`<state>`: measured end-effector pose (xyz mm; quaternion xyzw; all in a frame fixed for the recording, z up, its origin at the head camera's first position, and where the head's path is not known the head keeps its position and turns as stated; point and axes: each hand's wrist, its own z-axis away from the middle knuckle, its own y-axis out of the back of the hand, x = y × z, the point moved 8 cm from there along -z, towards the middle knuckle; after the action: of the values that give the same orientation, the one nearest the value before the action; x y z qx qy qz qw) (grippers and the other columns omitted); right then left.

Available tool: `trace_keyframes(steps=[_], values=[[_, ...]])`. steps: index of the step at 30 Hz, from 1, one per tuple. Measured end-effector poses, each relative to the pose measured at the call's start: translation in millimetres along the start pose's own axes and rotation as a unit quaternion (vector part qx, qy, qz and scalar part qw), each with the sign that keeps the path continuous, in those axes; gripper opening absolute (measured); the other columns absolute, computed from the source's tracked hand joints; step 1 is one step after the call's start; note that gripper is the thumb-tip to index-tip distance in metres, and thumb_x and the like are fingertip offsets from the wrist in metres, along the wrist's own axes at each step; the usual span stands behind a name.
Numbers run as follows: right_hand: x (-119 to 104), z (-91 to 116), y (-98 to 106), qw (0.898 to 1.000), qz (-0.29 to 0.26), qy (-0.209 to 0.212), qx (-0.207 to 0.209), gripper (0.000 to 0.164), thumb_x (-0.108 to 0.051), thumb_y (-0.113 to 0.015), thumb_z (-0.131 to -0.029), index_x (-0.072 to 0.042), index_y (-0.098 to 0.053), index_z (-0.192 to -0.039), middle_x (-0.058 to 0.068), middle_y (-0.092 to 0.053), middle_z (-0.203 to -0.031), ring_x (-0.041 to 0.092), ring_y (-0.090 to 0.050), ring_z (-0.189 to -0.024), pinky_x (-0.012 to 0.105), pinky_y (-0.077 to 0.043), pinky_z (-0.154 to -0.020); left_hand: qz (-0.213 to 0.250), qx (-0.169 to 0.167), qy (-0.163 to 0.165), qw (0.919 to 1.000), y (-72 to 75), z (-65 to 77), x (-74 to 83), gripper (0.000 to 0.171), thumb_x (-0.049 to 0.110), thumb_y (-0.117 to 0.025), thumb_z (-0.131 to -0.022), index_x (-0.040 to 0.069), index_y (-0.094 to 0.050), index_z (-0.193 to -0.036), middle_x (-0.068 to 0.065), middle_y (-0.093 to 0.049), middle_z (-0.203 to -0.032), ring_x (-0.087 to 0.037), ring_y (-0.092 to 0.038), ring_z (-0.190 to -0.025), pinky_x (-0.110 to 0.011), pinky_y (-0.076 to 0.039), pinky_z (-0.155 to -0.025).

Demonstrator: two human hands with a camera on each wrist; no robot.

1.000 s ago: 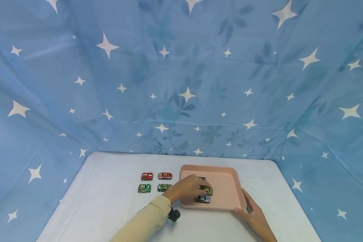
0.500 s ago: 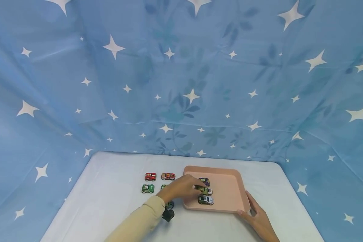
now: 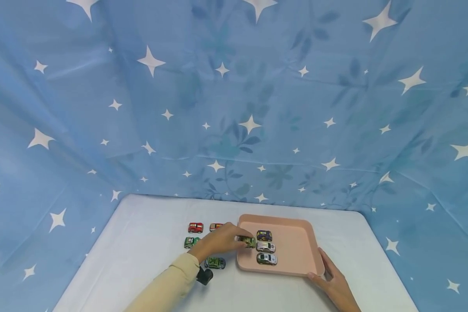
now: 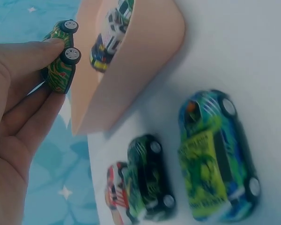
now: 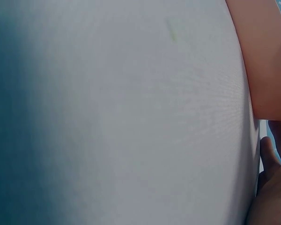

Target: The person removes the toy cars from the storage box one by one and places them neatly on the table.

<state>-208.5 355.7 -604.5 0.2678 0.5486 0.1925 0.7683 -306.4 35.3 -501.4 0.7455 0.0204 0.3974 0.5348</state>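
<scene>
My left hand (image 3: 220, 239) pinches a green camouflage toy car (image 4: 61, 70) between thumb and fingers, over the left part of the pink tray (image 3: 296, 247). In the left wrist view the car is tilted, with two wheels facing the camera. Just right of it, inside the tray, a purple toy car (image 3: 264, 235), a white toy car (image 3: 266, 247) and a silver toy car (image 3: 267, 259) form a column. At the tray's front right corner, my right hand (image 3: 333, 284) grips the rim, thumb at the front and fingers along the right side.
Left of the tray on the white table (image 3: 140, 242) stand a red toy car (image 3: 196, 227), an orange-red one (image 3: 216, 226) partly covered by my left hand, a green one (image 3: 191, 242) and a green-and-blue one (image 4: 210, 159). A starry blue curtain (image 3: 218, 143) hangs behind.
My left hand has drawn the green camouflage car leftward, away from the row in the tray, uncovering the white and purple cars. My right hand stays at the tray corner. The head view shifts slightly.
</scene>
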Motion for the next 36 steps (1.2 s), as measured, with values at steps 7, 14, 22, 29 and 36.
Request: trace_keyframes(steps=[7, 14, 22, 29, 36], values=[[-1.0, -1.2, 0.5, 1.000, -0.001, 0.013, 0.000, 0.099, -0.053, -0.069, -0.086, -0.025, -0.007, -0.159, 0.015, -0.014, -0.162, 0.044, -0.013, -0.146, 0.069, -0.014, -0.110, -0.015, 0.010, 0.046, 0.9988, 3.3, 18.6, -19.9, 0.032, 0.032, -0.067, -0.093, 0.029, -0.068, -0.125, 0.017, -0.068, -0.113, 0.001, -0.059, -0.086, -0.030, -0.044, -0.085], [-1.0, -2.0, -0.1, 1.000, 0.004, 0.012, 0.001, 0.100, -0.053, -0.068, -0.086, -0.023, -0.007, -0.159, 0.016, -0.014, -0.162, 0.044, -0.014, -0.145, 0.068, -0.014, -0.110, -0.013, 0.020, 0.047, 0.9986, 11.9, 36.9, -29.5, 0.033, 0.028, -0.069, -0.093, 0.027, -0.068, -0.126, 0.016, -0.067, -0.115, 0.000, -0.061, -0.100, -0.036, -0.047, -0.097], [0.1, -3.3, 1.1, 1.000, 0.006, 0.015, -0.003, 0.098, -0.053, -0.067, -0.087, -0.026, -0.007, -0.159, 0.014, -0.013, -0.162, 0.043, -0.013, -0.146, 0.069, -0.014, -0.110, -0.010, 0.021, 0.071, 0.9972, 23.1, 58.7, -39.5, 0.032, 0.027, -0.070, -0.091, 0.024, -0.069, -0.123, 0.013, -0.068, -0.112, -0.002, -0.057, -0.085, -0.026, -0.048, -0.077], [1.4, -4.4, 1.3, 1.000, 0.003, 0.019, -0.012, 0.097, -0.053, -0.067, -0.088, -0.027, -0.006, -0.159, 0.012, -0.011, -0.163, 0.044, -0.011, -0.146, 0.070, -0.014, -0.109, 0.012, 0.037, 0.071, 0.9967, 29.3, 77.3, -50.3, 0.031, 0.023, -0.071, -0.091, 0.020, -0.070, -0.122, 0.010, -0.070, -0.111, 0.002, -0.059, -0.083, -0.027, -0.053, -0.074], [2.3, -4.2, 0.5, 1.000, 0.007, 0.018, -0.011, 0.097, -0.053, -0.066, -0.088, -0.028, -0.005, -0.159, 0.014, -0.012, -0.163, 0.044, -0.011, -0.146, 0.071, -0.014, -0.108, 0.012, 0.039, 0.090, 0.9951, 34.5, 98.7, -62.2, 0.032, 0.024, -0.071, -0.090, 0.019, -0.071, -0.122, 0.006, -0.071, -0.110, -0.001, -0.054, -0.072, -0.021, -0.045, -0.065]])
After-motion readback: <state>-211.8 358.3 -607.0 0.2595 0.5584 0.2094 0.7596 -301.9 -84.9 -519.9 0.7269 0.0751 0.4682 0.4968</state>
